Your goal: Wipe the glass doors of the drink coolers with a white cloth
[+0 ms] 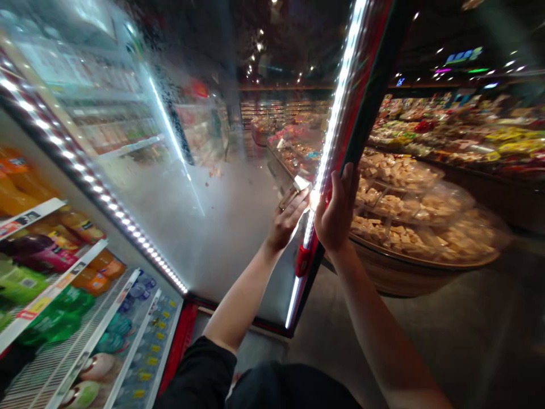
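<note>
A glass cooler door (pixel 221 244) stands open in front of me, its inner face fogged and streaked. A bright light strip (pixel 330 136) runs down its free edge. My left hand (pixel 289 218) is at the inner side of that edge, fingers pressed together over a small white piece (pixel 301 183), perhaps cloth or paper; glare hides part of it. From the outer side, my right hand (pixel 337 213) grips the door frame (pixel 361 130), its fingers partly hidden in shadow. A red fitting (pixel 302 260) sits on the edge below both hands.
On the left, cooler shelves (pixel 91 253) hold orange, green and clear bottles. Another light strip (pixel 97 190) borders the opening. To the right stands a round display bin (pixel 409 261) with wrapped goods in compartments, close to the door. Grey floor (pixel 340 324) lies below.
</note>
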Action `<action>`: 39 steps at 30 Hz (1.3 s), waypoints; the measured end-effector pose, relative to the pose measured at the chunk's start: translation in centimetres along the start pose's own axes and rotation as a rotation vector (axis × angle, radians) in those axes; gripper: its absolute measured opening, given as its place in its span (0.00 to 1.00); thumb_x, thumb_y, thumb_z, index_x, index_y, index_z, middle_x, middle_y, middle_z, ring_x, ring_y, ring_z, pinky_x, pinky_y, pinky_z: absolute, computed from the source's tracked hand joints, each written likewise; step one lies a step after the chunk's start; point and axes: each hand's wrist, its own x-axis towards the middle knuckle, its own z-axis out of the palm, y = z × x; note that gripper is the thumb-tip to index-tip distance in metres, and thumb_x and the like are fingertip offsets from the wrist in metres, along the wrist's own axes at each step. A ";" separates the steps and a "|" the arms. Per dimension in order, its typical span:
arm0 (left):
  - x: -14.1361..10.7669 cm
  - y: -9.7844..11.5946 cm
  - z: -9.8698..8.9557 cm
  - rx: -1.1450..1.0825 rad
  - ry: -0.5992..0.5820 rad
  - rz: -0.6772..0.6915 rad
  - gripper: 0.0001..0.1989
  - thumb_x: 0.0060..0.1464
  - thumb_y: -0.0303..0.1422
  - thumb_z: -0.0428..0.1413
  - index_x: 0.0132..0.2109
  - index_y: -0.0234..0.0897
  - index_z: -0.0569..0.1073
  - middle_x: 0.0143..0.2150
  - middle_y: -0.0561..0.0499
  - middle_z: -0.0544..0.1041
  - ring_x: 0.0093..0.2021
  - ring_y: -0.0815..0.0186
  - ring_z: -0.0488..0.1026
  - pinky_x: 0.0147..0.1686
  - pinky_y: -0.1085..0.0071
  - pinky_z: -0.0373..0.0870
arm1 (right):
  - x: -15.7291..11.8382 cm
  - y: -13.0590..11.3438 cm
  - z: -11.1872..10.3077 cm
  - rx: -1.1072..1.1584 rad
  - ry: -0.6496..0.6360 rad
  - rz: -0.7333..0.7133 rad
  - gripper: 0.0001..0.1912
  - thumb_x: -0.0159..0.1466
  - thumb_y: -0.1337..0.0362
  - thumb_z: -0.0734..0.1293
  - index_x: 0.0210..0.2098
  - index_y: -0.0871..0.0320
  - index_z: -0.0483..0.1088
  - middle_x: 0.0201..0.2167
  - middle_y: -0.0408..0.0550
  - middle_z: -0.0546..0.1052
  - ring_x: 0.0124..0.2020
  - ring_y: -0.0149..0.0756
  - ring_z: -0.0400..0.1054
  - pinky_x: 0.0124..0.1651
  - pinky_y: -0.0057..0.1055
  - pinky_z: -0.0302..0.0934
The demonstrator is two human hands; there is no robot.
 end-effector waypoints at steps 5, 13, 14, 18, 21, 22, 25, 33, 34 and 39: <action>-0.6 -1.7 -1.6 -0.002 0.031 -0.071 0.19 0.74 0.25 0.54 0.64 0.42 0.80 0.65 0.41 0.82 0.71 0.58 0.74 0.76 0.58 0.67 | -1.0 -0.3 0.2 -0.033 -0.015 -0.013 0.40 0.76 0.74 0.60 0.82 0.50 0.42 0.77 0.64 0.63 0.82 0.54 0.48 0.76 0.59 0.61; 0.8 0.8 -0.2 0.042 0.061 -0.005 0.22 0.74 0.21 0.49 0.68 0.34 0.76 0.67 0.41 0.80 0.75 0.62 0.69 0.76 0.60 0.67 | -1.2 -0.6 0.0 -0.006 -0.029 0.021 0.35 0.75 0.75 0.58 0.79 0.56 0.54 0.72 0.67 0.70 0.79 0.57 0.56 0.77 0.59 0.59; 0.3 0.5 -0.5 0.041 0.057 0.027 0.21 0.74 0.21 0.50 0.67 0.34 0.77 0.67 0.41 0.81 0.75 0.61 0.69 0.76 0.60 0.68 | -1.3 -0.6 0.0 -0.002 -0.029 0.026 0.34 0.75 0.75 0.57 0.78 0.57 0.55 0.73 0.67 0.70 0.79 0.56 0.56 0.77 0.61 0.58; 0.0 -0.8 -1.7 0.087 0.225 0.020 0.21 0.73 0.20 0.52 0.66 0.36 0.77 0.64 0.41 0.83 0.72 0.60 0.73 0.73 0.63 0.71 | -1.7 -0.8 0.0 -0.012 -0.124 0.099 0.31 0.76 0.70 0.54 0.78 0.58 0.58 0.73 0.63 0.70 0.80 0.52 0.54 0.78 0.65 0.53; 1.5 -0.9 -1.7 0.108 0.346 -0.036 0.22 0.73 0.20 0.53 0.69 0.35 0.75 0.65 0.40 0.82 0.73 0.61 0.72 0.73 0.64 0.71 | -1.9 -1.3 -0.4 0.002 -0.236 0.161 0.31 0.77 0.67 0.53 0.77 0.57 0.60 0.74 0.61 0.69 0.79 0.51 0.58 0.80 0.64 0.49; 2.0 -0.8 -1.6 0.111 0.351 -0.038 0.23 0.73 0.20 0.53 0.70 0.35 0.74 0.65 0.40 0.82 0.73 0.61 0.72 0.74 0.64 0.71 | -1.9 -1.6 -0.5 0.009 -0.251 0.172 0.31 0.77 0.67 0.54 0.77 0.57 0.60 0.74 0.60 0.69 0.78 0.52 0.58 0.80 0.64 0.49; 2.2 -0.8 -1.2 0.104 0.256 0.051 0.25 0.73 0.20 0.52 0.73 0.35 0.71 0.68 0.41 0.80 0.75 0.59 0.70 0.76 0.61 0.68 | -1.9 -2.2 -0.8 -0.008 -0.257 0.180 0.32 0.77 0.65 0.56 0.79 0.55 0.57 0.76 0.58 0.67 0.79 0.53 0.57 0.78 0.61 0.54; 0.3 -3.8 -3.4 0.037 0.189 0.060 0.29 0.71 0.16 0.51 0.73 0.38 0.71 0.67 0.43 0.80 0.75 0.61 0.68 0.76 0.63 0.68 | -2.5 -5.1 0.6 -0.058 -0.264 0.088 0.39 0.76 0.68 0.59 0.83 0.55 0.43 0.80 0.58 0.60 0.81 0.51 0.51 0.78 0.58 0.55; 0.8 -4.1 -3.4 0.043 0.205 0.023 0.30 0.71 0.16 0.50 0.73 0.40 0.71 0.68 0.44 0.80 0.76 0.61 0.68 0.76 0.63 0.68 | -2.5 -5.5 1.0 -0.034 -0.263 0.069 0.40 0.76 0.68 0.59 0.83 0.55 0.40 0.80 0.58 0.59 0.82 0.50 0.49 0.79 0.57 0.54; 2.2 -5.1 -3.0 0.081 0.188 0.007 0.33 0.70 0.16 0.50 0.77 0.43 0.66 0.73 0.44 0.75 0.77 0.59 0.65 0.78 0.59 0.65 | -2.8 -6.4 2.9 0.027 -0.229 0.076 0.42 0.76 0.70 0.57 0.83 0.55 0.35 0.82 0.58 0.52 0.83 0.51 0.43 0.79 0.58 0.55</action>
